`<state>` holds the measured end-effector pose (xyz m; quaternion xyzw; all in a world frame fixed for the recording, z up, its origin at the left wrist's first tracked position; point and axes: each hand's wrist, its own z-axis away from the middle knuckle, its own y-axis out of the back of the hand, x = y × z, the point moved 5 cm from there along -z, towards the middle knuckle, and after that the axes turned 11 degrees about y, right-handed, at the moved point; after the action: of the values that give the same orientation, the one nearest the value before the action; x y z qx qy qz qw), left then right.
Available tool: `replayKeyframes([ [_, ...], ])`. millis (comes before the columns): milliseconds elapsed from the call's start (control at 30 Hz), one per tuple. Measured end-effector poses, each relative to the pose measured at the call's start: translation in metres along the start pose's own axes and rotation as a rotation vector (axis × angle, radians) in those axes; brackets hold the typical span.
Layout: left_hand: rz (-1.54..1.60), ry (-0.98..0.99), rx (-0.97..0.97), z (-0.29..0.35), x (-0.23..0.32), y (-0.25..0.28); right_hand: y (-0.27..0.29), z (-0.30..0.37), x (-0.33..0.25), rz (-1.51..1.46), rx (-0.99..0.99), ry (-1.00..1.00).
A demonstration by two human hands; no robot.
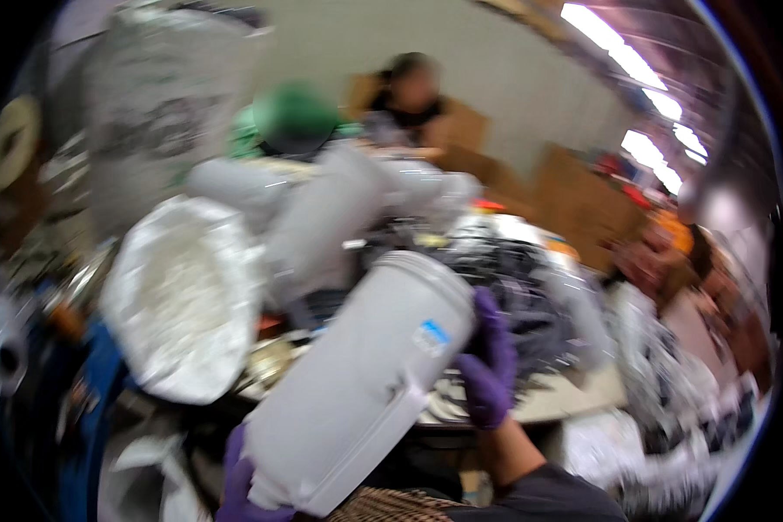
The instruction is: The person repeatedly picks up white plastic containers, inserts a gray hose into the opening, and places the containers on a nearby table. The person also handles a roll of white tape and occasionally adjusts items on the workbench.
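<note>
A large pale grey plastic container [357,374], roughly cylindrical, lies tilted between my two hands over the near edge of the table. It has a rimmed upper end, a long raised piece along its side and a small blue and white sticker [431,336]. My left hand [239,483], in a purple glove, grips the lower end; most of its fingers are hidden. At the upper end my right hand [491,361], also purple-gloved, holds the side by the rim, its fingertips partly behind it. Motion blurs the picture.
An open white sack [183,300] of whitish material stands at left. More grey containers [326,222] and a dark pile of plastic-looking pieces [513,287] cover the table [596,396]. A co-worker [409,100] sits across; other people [670,252] are at right beside plastic bags [648,357].
</note>
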<state>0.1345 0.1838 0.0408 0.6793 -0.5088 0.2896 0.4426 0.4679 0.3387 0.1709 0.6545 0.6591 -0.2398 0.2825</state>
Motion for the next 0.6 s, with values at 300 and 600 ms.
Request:
replayKeyframes([
  [300,0.121,0.747,1.145,0.286,0.069,0.017,-0.215,0.025,0.014,-0.28,-0.412,0.246],
  [600,-0.379,1.013,1.775,0.48,0.116,-0.077,-0.568,0.013,-0.09,0.205,-0.961,0.69],
])
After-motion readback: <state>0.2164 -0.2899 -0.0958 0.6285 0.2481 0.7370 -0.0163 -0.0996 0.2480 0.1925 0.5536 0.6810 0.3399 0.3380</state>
